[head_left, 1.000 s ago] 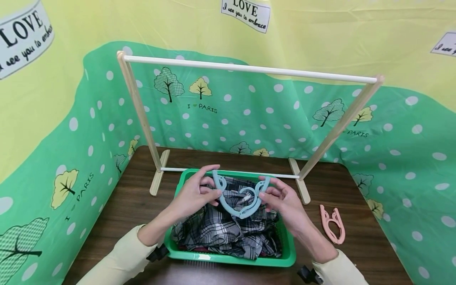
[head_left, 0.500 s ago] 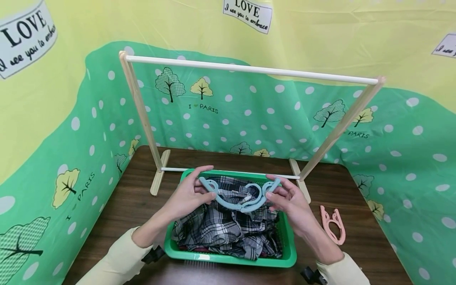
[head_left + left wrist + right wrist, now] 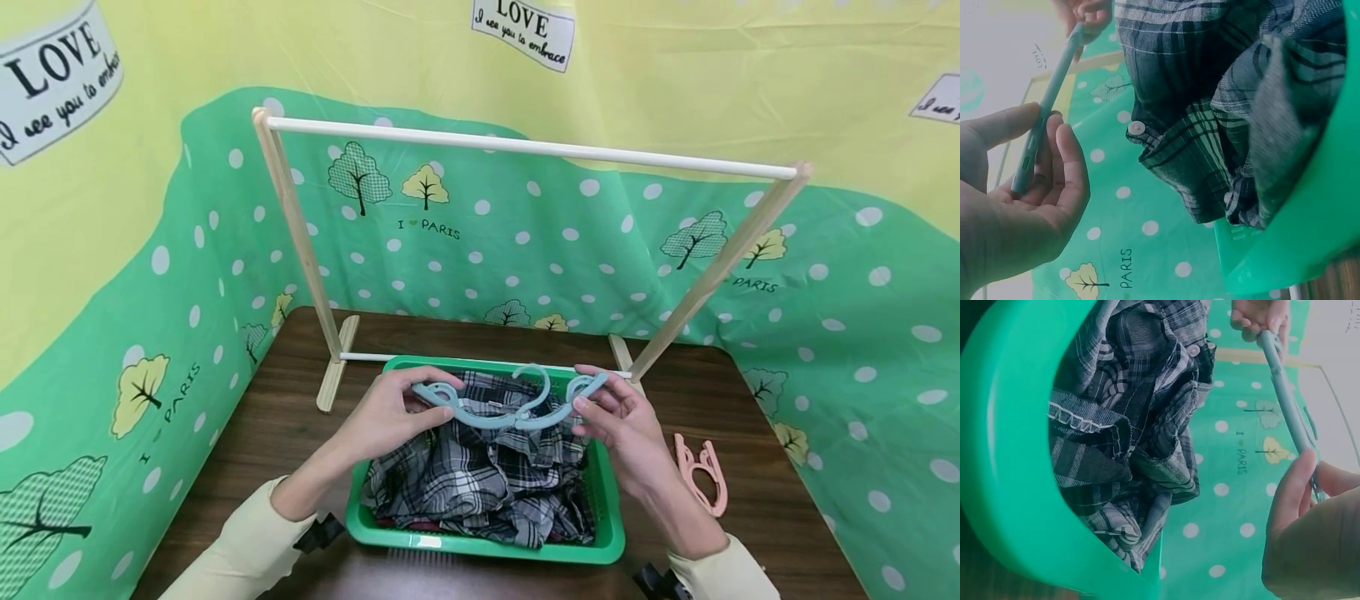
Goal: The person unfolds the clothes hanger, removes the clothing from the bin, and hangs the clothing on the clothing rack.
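A light blue folding hanger (image 3: 491,419) is held up over the basket, its two arms spread wide and its hook standing up near the middle. My left hand (image 3: 395,410) pinches one end between thumb and fingers; the left wrist view shows the blue hanger (image 3: 1054,94) edge-on in that grip. At the other end my right hand (image 3: 621,423) grips the hanger with thumb and fingertips. Below both hands, a black, grey and white plaid shirt (image 3: 465,483) lies crumpled in a green plastic basket (image 3: 487,548).
Behind the basket stands a wooden rack with a white top rail (image 3: 525,146) and a low white bar. A pink folded hanger (image 3: 701,475) lies on the dark wooden table (image 3: 285,450) to the right. Printed green and yellow cloth (image 3: 525,250) encloses the back and sides.
The blue hanger's arms have spread from a deep U to nearly flat as my hands moved apart. Its hook has swung up from inside the curve to above it.
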The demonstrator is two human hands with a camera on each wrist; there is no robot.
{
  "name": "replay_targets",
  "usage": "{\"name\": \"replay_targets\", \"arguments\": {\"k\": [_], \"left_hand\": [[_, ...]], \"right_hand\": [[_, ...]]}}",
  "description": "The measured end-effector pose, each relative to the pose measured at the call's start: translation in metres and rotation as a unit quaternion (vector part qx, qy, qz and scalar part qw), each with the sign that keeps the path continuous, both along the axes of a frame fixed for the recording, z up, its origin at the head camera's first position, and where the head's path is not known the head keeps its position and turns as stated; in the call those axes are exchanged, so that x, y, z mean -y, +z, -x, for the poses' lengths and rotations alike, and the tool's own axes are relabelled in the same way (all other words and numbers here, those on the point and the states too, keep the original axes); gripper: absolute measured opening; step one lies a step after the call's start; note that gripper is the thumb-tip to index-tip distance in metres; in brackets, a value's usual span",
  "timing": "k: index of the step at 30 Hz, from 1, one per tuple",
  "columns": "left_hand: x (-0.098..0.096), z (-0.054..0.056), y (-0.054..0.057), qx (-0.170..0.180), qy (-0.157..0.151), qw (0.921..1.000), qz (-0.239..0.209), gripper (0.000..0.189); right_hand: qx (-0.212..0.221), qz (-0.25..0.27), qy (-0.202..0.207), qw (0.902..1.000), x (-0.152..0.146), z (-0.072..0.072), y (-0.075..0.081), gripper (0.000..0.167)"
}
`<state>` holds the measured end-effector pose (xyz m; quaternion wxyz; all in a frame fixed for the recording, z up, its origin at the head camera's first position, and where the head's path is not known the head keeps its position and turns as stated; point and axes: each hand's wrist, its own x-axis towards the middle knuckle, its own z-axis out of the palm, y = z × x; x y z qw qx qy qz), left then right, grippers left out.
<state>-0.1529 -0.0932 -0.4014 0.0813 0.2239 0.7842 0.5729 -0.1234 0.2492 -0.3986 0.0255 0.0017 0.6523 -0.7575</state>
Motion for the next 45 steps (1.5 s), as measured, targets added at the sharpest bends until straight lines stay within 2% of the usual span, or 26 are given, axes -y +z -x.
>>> {"name": "replay_targets", "arguments": {"k": [4, 7, 12, 17, 21, 27, 32, 38, 41, 45], "left_hand": [[0.002, 0.001, -0.002, -0.014, 0.001, 0.9998, 0.016, 0.027], [0.003, 0.001, -0.003, -0.032, -0.014, 0.9978, 0.056, 0.026], [0.001, 0.000, -0.001, -0.070, -0.051, 0.9873, 0.133, 0.024], [-0.006, -0.001, 0.000, -0.105, -0.063, 0.9785, 0.166, 0.020], [-0.005, -0.001, -0.002, -0.116, -0.060, 0.9781, 0.162, 0.013], [-0.002, 0.000, -0.003, -0.123, -0.034, 0.9809, 0.147, 0.008], [-0.001, 0.001, -0.005, -0.120, -0.008, 0.9834, 0.136, 0.009], [0.000, 0.003, -0.008, -0.118, 0.024, 0.9860, 0.115, 0.010], [-0.001, 0.003, -0.009, -0.120, 0.032, 0.9863, 0.108, 0.009], [-0.004, 0.000, -0.011, -0.104, 0.042, 0.9893, 0.094, 0.009]], "right_hand": [[0.013, 0.021, -0.023, 0.9994, -0.001, 0.001, -0.001, 0.032], [0.010, 0.020, -0.026, 0.9994, -0.001, 0.000, -0.002, 0.029], [-0.004, 0.002, -0.023, 0.9997, 0.001, -0.002, -0.003, 0.027], [-0.005, -0.012, -0.019, 0.9997, 0.003, -0.003, -0.003, 0.026], [0.002, -0.020, -0.019, 0.9996, 0.003, -0.003, -0.003, 0.024], [0.028, -0.033, -0.009, 0.9990, -0.002, -0.002, -0.007, 0.023], [0.049, -0.050, 0.030, 0.9971, -0.011, -0.001, -0.011, 0.021], [0.077, -0.091, 0.090, 0.9887, -0.016, 0.000, -0.013, 0.015], [0.080, -0.104, 0.096, 0.9867, -0.015, -0.001, -0.013, 0.014], [0.078, -0.121, 0.092, 0.9853, -0.012, -0.002, -0.013, 0.014]]}}
